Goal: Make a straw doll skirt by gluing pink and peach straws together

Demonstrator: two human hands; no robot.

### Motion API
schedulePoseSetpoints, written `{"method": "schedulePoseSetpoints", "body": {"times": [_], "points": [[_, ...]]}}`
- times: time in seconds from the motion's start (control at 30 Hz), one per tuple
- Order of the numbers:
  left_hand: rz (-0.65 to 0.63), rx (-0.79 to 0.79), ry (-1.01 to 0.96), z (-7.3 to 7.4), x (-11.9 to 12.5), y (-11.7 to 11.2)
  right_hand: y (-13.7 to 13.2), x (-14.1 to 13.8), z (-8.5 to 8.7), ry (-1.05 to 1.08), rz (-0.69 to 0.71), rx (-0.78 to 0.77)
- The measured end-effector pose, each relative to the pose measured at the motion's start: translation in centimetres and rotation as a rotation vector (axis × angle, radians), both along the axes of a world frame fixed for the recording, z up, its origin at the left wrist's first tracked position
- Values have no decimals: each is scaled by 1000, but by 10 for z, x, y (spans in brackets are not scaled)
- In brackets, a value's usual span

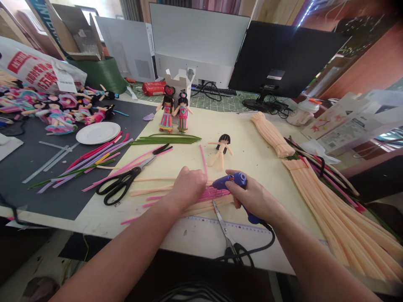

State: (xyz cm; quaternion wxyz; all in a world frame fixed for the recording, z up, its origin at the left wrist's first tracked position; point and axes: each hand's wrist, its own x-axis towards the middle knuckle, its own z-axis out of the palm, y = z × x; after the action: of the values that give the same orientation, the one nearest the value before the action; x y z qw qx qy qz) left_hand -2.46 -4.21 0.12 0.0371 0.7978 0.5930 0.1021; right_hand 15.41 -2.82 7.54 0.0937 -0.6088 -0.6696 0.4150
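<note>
Here right hand (252,197) holds glue gun (233,181) (pointing leftward).

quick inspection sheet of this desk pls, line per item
surface: cream cutting mat beside dark grey mat, on a desk.
job's things: blue plastic glue gun nozzle over flat pink fuzzy stems; bare black-haired doll beyond.
clutter: black-handled scissors, loose coloured stems, white round plate, peach stem bundle.
hands: left hand closed on pink stems; right hand grips gun.
cables: black gun cord over front edge.
surroundings: white monitor, black monitor, finished doll pile.
</note>
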Motion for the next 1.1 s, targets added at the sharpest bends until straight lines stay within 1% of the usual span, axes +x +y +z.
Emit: {"method": "schedulePoseSetpoints", "body": {"times": [0.27,0.63,0.97,1.1], "points": [[-10,-16,12,1,-1,0,-1,3,-1,25,-26,-17],[-41,-27,25,6,-1,-1,-4,5,2,63,-56,-15],[-57,-27,41,7,-2,-2,-3,6,-2,76,-62,-16],[-62,-40,46,9,-2,-3,-3,8,-2,96,-64,-18]]}}
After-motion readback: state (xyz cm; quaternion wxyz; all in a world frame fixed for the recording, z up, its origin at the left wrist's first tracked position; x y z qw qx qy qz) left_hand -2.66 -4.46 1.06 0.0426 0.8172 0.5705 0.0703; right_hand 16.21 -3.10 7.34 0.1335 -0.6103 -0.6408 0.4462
